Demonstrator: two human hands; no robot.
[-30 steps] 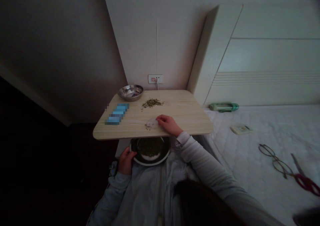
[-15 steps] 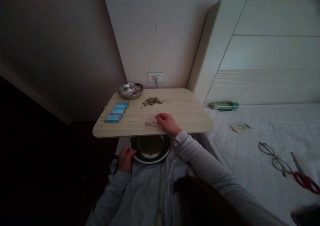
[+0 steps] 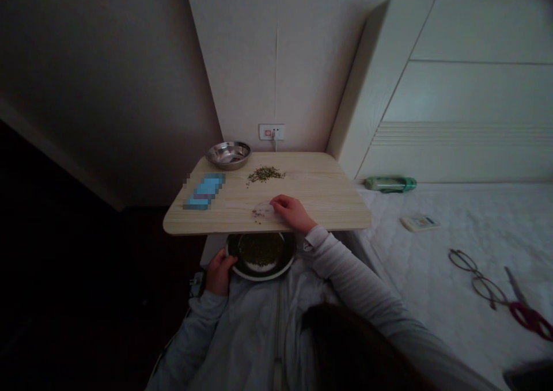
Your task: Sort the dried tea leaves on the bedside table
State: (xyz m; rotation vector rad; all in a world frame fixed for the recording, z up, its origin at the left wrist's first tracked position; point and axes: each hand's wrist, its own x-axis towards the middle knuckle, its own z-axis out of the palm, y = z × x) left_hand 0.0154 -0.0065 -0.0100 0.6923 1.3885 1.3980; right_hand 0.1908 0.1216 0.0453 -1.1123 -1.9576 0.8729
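Note:
My left hand (image 3: 219, 271) grips the left rim of a basin (image 3: 264, 276) on my lap, just below the table's front edge. Small green beans or seeds (image 3: 261, 248) cover much of the basin's bottom. Over the front of the wooden table (image 3: 332, 183), my right hand (image 3: 291, 211) is closed, thumb and fingers pinching the edge of a thin clear plastic piece (image 3: 264, 208). A few small dark grains (image 3: 258, 213) lie at that plastic; I cannot tell if they are on or under it. Farther back, a loose pile of green beans or seeds (image 3: 265, 174) is spread on the tabletop.
A steel bowl (image 3: 215, 159) stands at the table's back left, with a blurred blue phone-like rectangle (image 3: 205, 192) in front. On the bed at right lie a green bottle (image 3: 389, 184), a small pale device (image 3: 419, 223), eyeglasses (image 3: 488, 290) and red-handled scissors (image 3: 529, 317).
The whole view has shifted slightly. Both hands keep their places, the left on the basin and the right at the plastic piece.

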